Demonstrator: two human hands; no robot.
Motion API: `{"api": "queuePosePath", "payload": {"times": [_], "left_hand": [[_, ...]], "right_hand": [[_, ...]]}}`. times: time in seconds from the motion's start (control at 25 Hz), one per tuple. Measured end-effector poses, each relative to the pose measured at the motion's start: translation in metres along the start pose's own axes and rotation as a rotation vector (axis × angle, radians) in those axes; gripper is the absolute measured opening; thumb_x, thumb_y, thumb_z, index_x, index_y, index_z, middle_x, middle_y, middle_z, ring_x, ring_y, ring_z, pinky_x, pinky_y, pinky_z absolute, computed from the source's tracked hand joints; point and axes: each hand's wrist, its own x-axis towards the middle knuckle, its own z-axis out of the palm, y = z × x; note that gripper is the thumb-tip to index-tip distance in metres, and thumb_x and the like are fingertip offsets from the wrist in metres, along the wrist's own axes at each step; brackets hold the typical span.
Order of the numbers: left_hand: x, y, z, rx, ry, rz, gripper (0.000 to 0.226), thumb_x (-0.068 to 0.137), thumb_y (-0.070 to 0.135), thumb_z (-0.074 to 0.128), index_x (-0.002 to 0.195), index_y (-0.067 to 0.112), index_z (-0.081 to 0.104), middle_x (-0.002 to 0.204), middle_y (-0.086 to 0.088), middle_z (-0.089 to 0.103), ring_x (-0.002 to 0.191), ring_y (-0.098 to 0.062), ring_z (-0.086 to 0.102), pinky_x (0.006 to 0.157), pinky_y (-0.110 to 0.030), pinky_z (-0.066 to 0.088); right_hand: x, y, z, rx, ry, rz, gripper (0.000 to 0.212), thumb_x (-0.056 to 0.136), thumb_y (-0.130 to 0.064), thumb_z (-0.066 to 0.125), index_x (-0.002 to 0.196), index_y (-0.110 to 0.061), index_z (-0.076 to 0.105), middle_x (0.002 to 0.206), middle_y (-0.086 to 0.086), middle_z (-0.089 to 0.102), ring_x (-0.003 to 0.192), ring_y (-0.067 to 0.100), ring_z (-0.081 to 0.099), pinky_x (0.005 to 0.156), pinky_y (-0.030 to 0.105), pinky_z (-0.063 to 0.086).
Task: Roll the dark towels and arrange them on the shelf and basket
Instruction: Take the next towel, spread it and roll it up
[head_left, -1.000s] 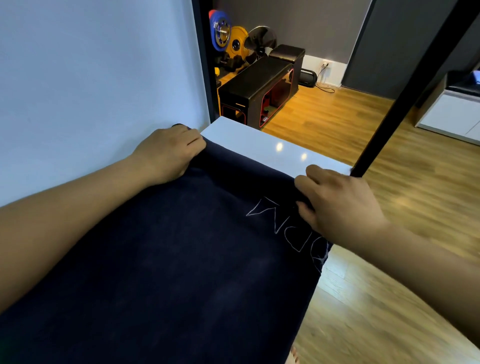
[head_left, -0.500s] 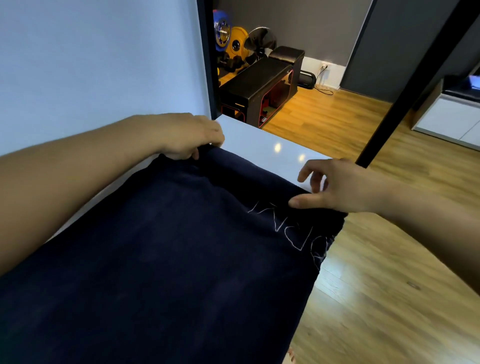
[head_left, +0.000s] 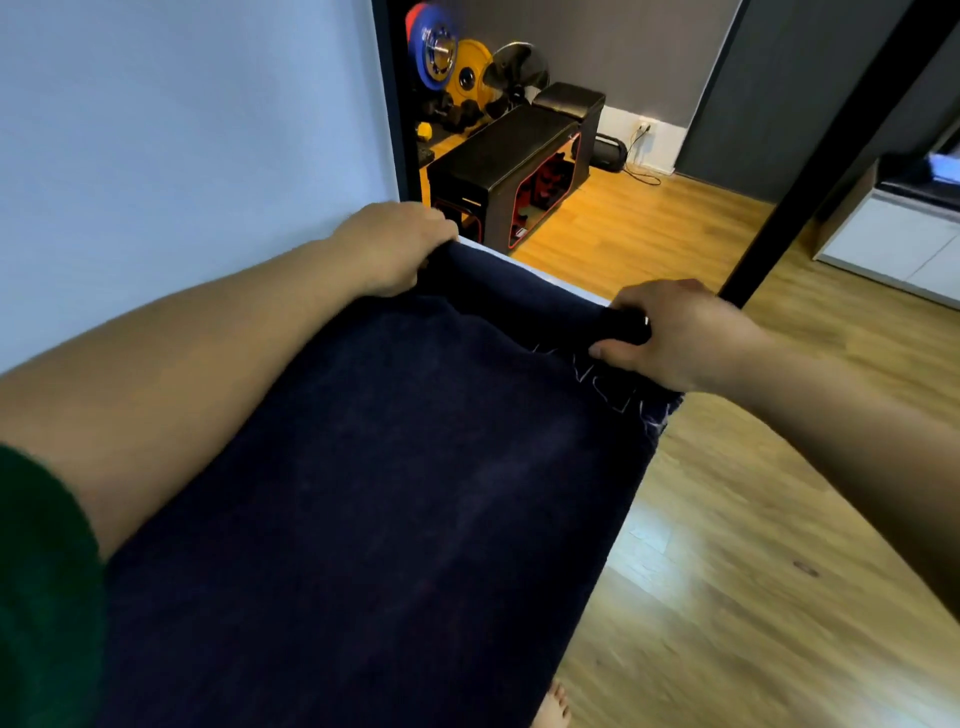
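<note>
A dark navy towel (head_left: 395, 483) lies spread lengthwise over a white shelf top (head_left: 582, 292), covering nearly all of it. White outlined letters show near its far right corner. Its far end is folded back into a small roll. My left hand (head_left: 400, 244) grips the roll's left end against the wall. My right hand (head_left: 670, 332) grips the roll's right end at the shelf's edge. No basket is in view.
A pale blue wall (head_left: 182, 130) runs along the left. A black slanted post (head_left: 831, 150) rises just beyond my right hand. Wooden floor (head_left: 753, 545) lies to the right. A black bench (head_left: 509, 150) and weight plates (head_left: 447, 57) stand beyond the shelf. A bare foot (head_left: 553, 706) shows below.
Both hands moved to the towel's far edge, took hold of it and turned it back toward me into a first small roll; more of the white top is covered.
</note>
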Motion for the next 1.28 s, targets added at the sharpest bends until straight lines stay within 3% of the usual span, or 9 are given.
{"api": "queuePosePath", "payload": {"times": [0.24, 0.4, 0.52, 0.64, 0.8, 0.88, 0.96, 1.08, 1.28], "left_hand": [[-0.016, 0.002, 0.021, -0.044, 0.103, -0.065, 0.046, 0.087, -0.003, 0.052, 0.127, 0.019, 0.054, 0.130, -0.006, 0.057, 0.122, -0.032, 0.051, 0.089, -0.045, 0.048], [-0.052, -0.007, 0.025, -0.131, 0.001, -0.071, 0.071, 0.092, -0.007, 0.039, 0.156, 0.018, 0.021, 0.164, -0.004, 0.017, 0.151, -0.026, 0.014, 0.118, -0.043, 0.028], [-0.087, -0.013, 0.026, -0.211, 0.039, 0.004, 0.063, 0.098, -0.003, 0.034, 0.157, 0.012, 0.015, 0.165, -0.003, 0.010, 0.151, -0.013, 0.003, 0.122, -0.027, 0.003], [-0.111, -0.008, 0.018, -0.207, 0.145, -0.002, 0.052, 0.102, 0.010, 0.043, 0.152, 0.006, 0.030, 0.156, -0.012, 0.035, 0.147, -0.024, 0.027, 0.119, -0.028, 0.013], [-0.096, -0.015, -0.024, -0.091, 0.159, 0.018, 0.052, 0.095, 0.031, 0.057, 0.144, 0.019, 0.045, 0.114, -0.005, 0.070, 0.104, -0.035, 0.061, 0.095, -0.045, 0.047], [-0.069, -0.018, -0.050, -0.015, -0.018, 0.099, 0.042, 0.091, 0.038, 0.063, 0.132, 0.027, 0.059, 0.107, 0.002, 0.065, 0.102, -0.028, 0.060, 0.088, -0.041, 0.047], [-0.047, -0.014, -0.061, -0.041, -0.207, 0.161, 0.026, 0.084, 0.036, 0.073, 0.109, 0.036, 0.064, 0.113, 0.005, 0.057, 0.106, -0.022, 0.055, 0.088, -0.043, 0.047], [-0.031, -0.013, -0.061, -0.232, -0.400, 0.097, 0.037, 0.076, 0.026, 0.083, 0.092, 0.036, 0.051, 0.101, 0.007, 0.059, 0.092, -0.019, 0.055, 0.077, -0.038, 0.048], [-0.033, -0.003, -0.032, -0.054, -0.413, 0.182, 0.055, 0.085, 0.020, 0.073, 0.131, 0.036, 0.047, 0.112, 0.012, 0.044, 0.107, -0.012, 0.045, 0.088, -0.038, 0.045]], "right_hand": [[-0.019, -0.001, 0.043, -0.029, 0.396, -0.218, 0.035, 0.086, -0.025, 0.071, 0.113, -0.005, 0.063, 0.113, 0.014, 0.056, 0.089, 0.035, 0.061, 0.070, 0.033, 0.049], [-0.027, -0.005, 0.056, -0.176, 0.480, -0.289, 0.046, 0.092, -0.031, 0.059, 0.125, 0.001, 0.060, 0.131, 0.020, 0.061, 0.100, 0.040, 0.067, 0.078, 0.048, 0.057], [-0.050, -0.013, 0.046, -0.246, 0.315, -0.323, 0.074, 0.101, -0.057, 0.023, 0.145, 0.000, 0.043, 0.150, 0.019, 0.044, 0.129, 0.037, 0.052, 0.109, 0.051, 0.041], [-0.087, -0.039, 0.044, -0.203, 0.171, -0.363, 0.085, 0.098, -0.065, 0.006, 0.150, -0.003, 0.035, 0.160, 0.019, 0.023, 0.149, 0.032, 0.023, 0.120, 0.052, 0.022], [-0.109, -0.069, 0.036, -0.221, 0.191, -0.413, 0.075, 0.102, -0.056, 0.013, 0.143, -0.003, 0.048, 0.145, 0.019, 0.050, 0.138, 0.036, 0.043, 0.110, 0.049, 0.040], [-0.090, -0.079, 0.008, -0.250, 0.200, -0.326, 0.070, 0.099, -0.056, 0.014, 0.137, -0.011, 0.052, 0.110, 0.013, 0.069, 0.105, 0.036, 0.064, 0.076, 0.039, 0.053], [-0.058, -0.086, -0.012, -0.335, 0.172, -0.214, 0.060, 0.096, -0.062, 0.018, 0.124, -0.021, 0.052, 0.084, 0.005, 0.058, 0.077, 0.030, 0.052, 0.057, 0.033, 0.034], [-0.027, -0.087, -0.002, -0.309, 0.143, -0.218, 0.058, 0.095, -0.067, 0.029, 0.118, -0.020, 0.055, 0.100, 0.003, 0.056, 0.084, 0.022, 0.048, 0.064, 0.033, 0.034], [-0.025, -0.061, 0.019, -0.079, -0.039, -0.207, 0.074, 0.085, -0.078, 0.027, 0.139, -0.029, 0.032, 0.122, 0.000, 0.053, 0.110, 0.024, 0.053, 0.085, 0.039, 0.048]]}}
